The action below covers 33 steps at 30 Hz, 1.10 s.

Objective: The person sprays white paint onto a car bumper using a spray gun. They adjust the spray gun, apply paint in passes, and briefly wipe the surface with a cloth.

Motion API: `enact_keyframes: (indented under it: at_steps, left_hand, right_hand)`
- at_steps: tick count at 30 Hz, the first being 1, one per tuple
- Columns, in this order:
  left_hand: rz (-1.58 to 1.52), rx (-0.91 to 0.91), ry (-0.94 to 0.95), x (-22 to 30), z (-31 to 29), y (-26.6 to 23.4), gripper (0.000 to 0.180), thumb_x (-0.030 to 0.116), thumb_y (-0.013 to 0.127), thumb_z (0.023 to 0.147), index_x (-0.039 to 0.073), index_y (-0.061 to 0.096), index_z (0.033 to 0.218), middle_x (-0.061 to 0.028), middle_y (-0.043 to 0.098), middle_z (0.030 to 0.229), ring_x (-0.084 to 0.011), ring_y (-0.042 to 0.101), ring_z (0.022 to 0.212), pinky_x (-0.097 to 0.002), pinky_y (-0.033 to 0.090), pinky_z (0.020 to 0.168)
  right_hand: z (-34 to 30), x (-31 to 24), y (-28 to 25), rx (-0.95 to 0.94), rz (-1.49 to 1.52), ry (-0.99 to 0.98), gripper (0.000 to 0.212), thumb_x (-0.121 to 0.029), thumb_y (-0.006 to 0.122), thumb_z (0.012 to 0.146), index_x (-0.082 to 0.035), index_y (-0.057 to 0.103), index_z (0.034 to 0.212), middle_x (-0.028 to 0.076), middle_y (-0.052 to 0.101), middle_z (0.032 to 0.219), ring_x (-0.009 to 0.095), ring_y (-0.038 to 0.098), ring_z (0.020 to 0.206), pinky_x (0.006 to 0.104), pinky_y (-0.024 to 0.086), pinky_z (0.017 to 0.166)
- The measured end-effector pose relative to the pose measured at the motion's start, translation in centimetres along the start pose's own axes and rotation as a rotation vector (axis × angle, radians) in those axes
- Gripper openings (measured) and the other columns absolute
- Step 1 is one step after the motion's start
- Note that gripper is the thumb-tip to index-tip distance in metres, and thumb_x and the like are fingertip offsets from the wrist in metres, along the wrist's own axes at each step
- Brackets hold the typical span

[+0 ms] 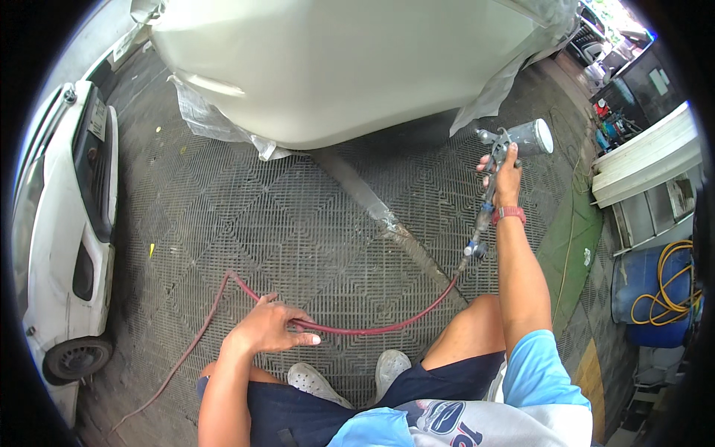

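Observation:
My right hand (503, 173), reaching forward on the right, is wrapped round the handle of a metal spray gun (497, 141). A grey cup with a pale round end (533, 138) sticks out to the gun's right, and the nozzle faces left toward the panel. Fittings with a small regulator (477, 249) hang under the handle and join a red air hose (380, 329). That hose curves across to my left hand (269, 325), which is closed loosely on it near my knees. Ahead stands a large cream-white vehicle body panel (335, 67), its lower edges masked with plastic sheeting (212, 115).
A white car (67, 238) stands at the left. The floor is dark ribbed matting (313, 238) crossed by a worn strip (387, 220). On the right are a green sheet (577, 253), a blue drum (648, 298) with a coiled yellow hose (663, 287), and white panels (648, 164).

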State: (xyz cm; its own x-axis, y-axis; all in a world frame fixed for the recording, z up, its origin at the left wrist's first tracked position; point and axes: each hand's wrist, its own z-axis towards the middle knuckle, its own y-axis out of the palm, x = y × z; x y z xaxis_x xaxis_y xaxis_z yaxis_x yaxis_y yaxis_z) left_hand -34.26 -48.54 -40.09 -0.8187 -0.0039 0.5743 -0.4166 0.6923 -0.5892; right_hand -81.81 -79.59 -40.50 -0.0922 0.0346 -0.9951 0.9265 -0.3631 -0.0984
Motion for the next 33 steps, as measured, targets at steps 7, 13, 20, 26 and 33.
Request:
enact_keyframes:
  at_steps: [7,13,20,26,33]
  left_hand:
    - [0.029,0.125,0.035,0.2,-0.4,0.1,0.078,0.072,0.078,0.086,0.008,0.079,0.130,-0.0156,0.080,0.119,-0.0343,0.072,0.121,-0.0618,0.027,0.131]
    - [0.039,0.152,-0.051,0.1,-0.5,-0.3,0.073,0.068,0.081,0.085,0.008,0.081,0.126,-0.0160,0.080,0.116,-0.0344,0.072,0.120,-0.0616,0.027,0.131]
    - [0.070,0.115,-0.138,-1.4,0.2,-0.5,0.061,0.067,0.083,0.084,0.012,0.085,0.110,-0.0112,0.082,0.090,-0.0306,0.077,0.107,-0.0627,0.028,0.130]
    - [0.177,-0.025,-0.267,-3.0,0.6,-1.0,0.060,0.067,0.090,0.074,0.016,0.085,0.106,-0.0083,0.083,0.091,-0.0280,0.077,0.110,-0.0569,0.022,0.134]
    - [0.215,-0.202,-0.305,-3.9,1.7,-0.9,0.062,0.063,0.095,0.069,0.020,0.084,0.112,-0.0097,0.083,0.103,-0.0301,0.072,0.122,-0.0525,0.022,0.134]
  right_hand:
    - [6.9,-2.3,-1.9,0.197,-0.048,-0.018,0.076,-0.063,0.037,0.115,0.007,0.067,0.123,0.016,0.077,0.087,0.023,0.076,0.066,0.0309,0.054,0.043]
    - [7.5,-3.9,-1.1,0.265,-0.024,-0.064,0.071,-0.062,0.041,0.114,0.003,0.068,0.117,0.013,0.076,0.084,0.020,0.075,0.066,0.0303,0.050,0.044]
    - [-0.7,-4.0,1.2,0.023,0.014,-0.043,0.068,-0.061,0.038,0.116,0.000,0.068,0.113,0.009,0.073,0.080,0.017,0.072,0.064,0.0271,0.047,0.042]
    - [-11.0,-4.3,4.0,-0.155,0.053,-0.013,0.065,-0.057,0.034,0.118,-0.001,0.067,0.118,0.009,0.073,0.084,0.016,0.073,0.070,0.0265,0.050,0.044]
    - [-20.3,-6.5,7.7,-0.488,0.112,-0.013,0.061,-0.053,0.038,0.119,0.000,0.065,0.130,0.009,0.073,0.092,0.013,0.072,0.077,0.0244,0.052,0.048]
